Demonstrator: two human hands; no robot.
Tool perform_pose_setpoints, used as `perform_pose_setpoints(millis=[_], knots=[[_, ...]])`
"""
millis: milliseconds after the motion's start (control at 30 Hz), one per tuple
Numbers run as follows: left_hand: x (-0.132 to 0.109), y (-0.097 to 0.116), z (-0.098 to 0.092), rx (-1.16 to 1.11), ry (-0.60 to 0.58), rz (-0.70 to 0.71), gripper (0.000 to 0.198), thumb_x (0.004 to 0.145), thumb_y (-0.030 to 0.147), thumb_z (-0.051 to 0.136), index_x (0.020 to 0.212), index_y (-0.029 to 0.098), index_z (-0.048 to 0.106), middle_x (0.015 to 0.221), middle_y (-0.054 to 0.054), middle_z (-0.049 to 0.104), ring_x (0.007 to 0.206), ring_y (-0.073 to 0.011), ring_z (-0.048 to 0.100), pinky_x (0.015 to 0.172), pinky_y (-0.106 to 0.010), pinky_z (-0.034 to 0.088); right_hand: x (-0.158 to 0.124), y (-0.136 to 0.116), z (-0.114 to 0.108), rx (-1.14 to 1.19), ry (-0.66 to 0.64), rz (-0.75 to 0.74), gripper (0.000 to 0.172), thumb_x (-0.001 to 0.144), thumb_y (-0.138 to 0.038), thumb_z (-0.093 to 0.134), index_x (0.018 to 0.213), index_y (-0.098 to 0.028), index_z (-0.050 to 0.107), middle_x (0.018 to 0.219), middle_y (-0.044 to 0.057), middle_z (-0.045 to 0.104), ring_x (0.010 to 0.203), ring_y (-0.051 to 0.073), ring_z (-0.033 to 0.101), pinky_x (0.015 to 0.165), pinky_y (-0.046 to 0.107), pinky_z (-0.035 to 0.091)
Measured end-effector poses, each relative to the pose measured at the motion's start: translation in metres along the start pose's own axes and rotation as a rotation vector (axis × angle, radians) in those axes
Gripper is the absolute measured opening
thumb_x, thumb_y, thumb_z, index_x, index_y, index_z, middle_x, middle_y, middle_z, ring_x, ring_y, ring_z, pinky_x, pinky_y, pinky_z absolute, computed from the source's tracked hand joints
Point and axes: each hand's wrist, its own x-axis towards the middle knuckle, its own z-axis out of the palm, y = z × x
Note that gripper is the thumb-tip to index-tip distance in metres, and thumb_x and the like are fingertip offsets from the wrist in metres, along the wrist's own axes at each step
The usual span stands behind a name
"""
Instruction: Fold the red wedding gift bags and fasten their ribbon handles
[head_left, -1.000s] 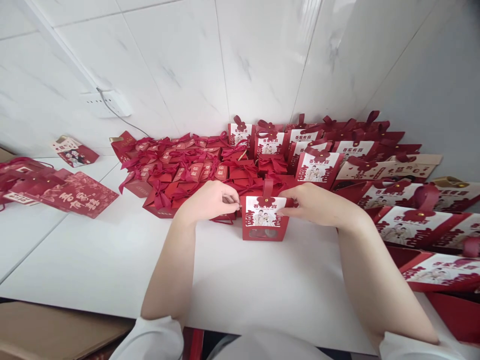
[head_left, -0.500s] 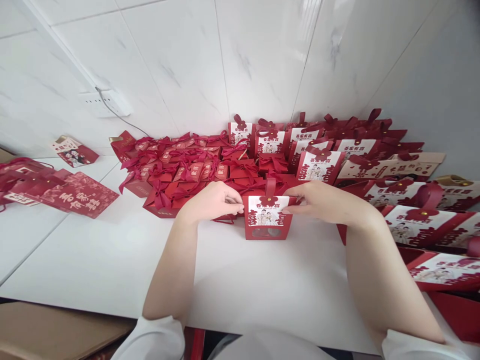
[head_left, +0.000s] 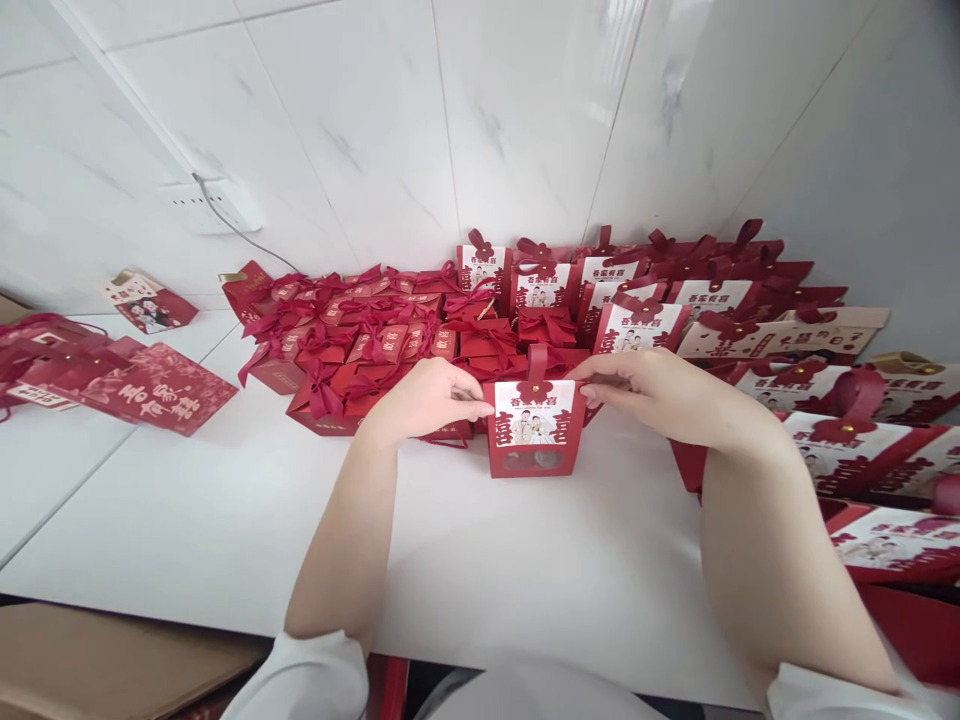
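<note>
Tabletop (head_left: pixel 540 570) bears a red box (head_left: pixel 534 428) between nearly closed left and right fingers (head_left: pixel 609 393), seemingly pinching it.

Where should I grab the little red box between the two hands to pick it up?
Probably by the loop on top, coming from straight above. The red box stands upright on the table, and the loop sticks up in its middle. The left hand and right hand are at its upper sides, leaving the loop free.

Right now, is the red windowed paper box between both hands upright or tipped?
Upright: the red windowed paper box stands on the white tabletop, its red strap handle uppermost.
</note>
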Motion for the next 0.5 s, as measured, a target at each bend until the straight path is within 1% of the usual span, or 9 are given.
perform_pose_setpoints(millis=[67,133,200,300,400,500], knots=[[0.0,-0.001,0.0,-0.034,0.042,-0.006,0.026,0.078,0.043,0.067,0.079,0.019,0.075,0.078,-0.003,0.074,0.071,-0.0162,0.065,0.062,-0.024,0.047,-0.001,0.001,-0.001,0.031,0.018,-0.015,0.027,0.093,-0.032,0.047,0.107,-0.028,0.069,0.106,0.001,0.073,0.092,0.022,0.067,0.079,0.035,0.052],[0.0,0.0,0.0,-0.086,0.09,-0.018,0.027,0.079,0.045,0.067,0.081,0.018,0.075,0.081,-0.004,0.074,0.073,-0.0168,0.067,0.063,-0.025,0.049,-0.001,0.003,-0.001,0.089,0.056,-0.013,0.026,0.093,-0.035,0.049,0.108,-0.028,0.069,0.107,0.002,0.073,0.094,0.023,0.067,0.08,0.036,0.052],[-0.001,0.001,-0.001,-0.155,0.14,-0.021,0.029,0.081,0.046,0.066,0.082,0.018,0.074,0.08,-0.005,0.074,0.072,-0.0167,0.068,0.065,-0.025,0.051,-0.002,0.004,-0.001,0.206,0.086,-0.011,0.025,0.093,-0.039,0.052,0.108,-0.027,0.067,0.105,0.003,0.073,0.093,0.023,0.067,0.079,0.036,0.053],[-0.002,0.003,-0.002,-0.306,0.193,-0.008,0.028,0.08,0.045,0.069,0.08,0.017,0.074,0.076,-0.005,0.073,0.07,-0.0155,0.068,0.069,-0.026,0.054,-0.002,0.003,0.001,0.43,0.157,0.004,0.027,0.091,-0.043,0.057,0.111,-0.026,0.06,0.097,0.004,0.073,0.088,0.023,0.069,0.076,0.036,0.055],[-0.002,0.005,-0.001,-0.487,0.256,0.04,0.023,0.076,0.04,0.075,0.077,0.017,0.075,0.071,-0.003,0.072,0.064,-0.0126,0.066,0.064,-0.023,0.054,-0.001,-0.003,0.003,0.622,0.272,0.018,0.031,0.088,-0.046,0.062,0.11,-0.025,0.054,0.088,0.004,0.073,0.08,0.021,0.069,0.074,0.037,0.057],[-0.001,0.007,0.002,-0.617,0.404,0.09,0.02,0.073,0.037,0.078,0.077,0.017,0.076,0.075,-0.004,0.074,0.066,-0.012,0.066,0.057,-0.019,0.051,0.001,-0.011,0.006,0.705,0.357,0.004,0.029,0.086,-0.048,0.064,0.097,-0.024,0.054,0.085,0.004,0.071,0.073,0.019,0.067,0.07,0.035,0.057]])
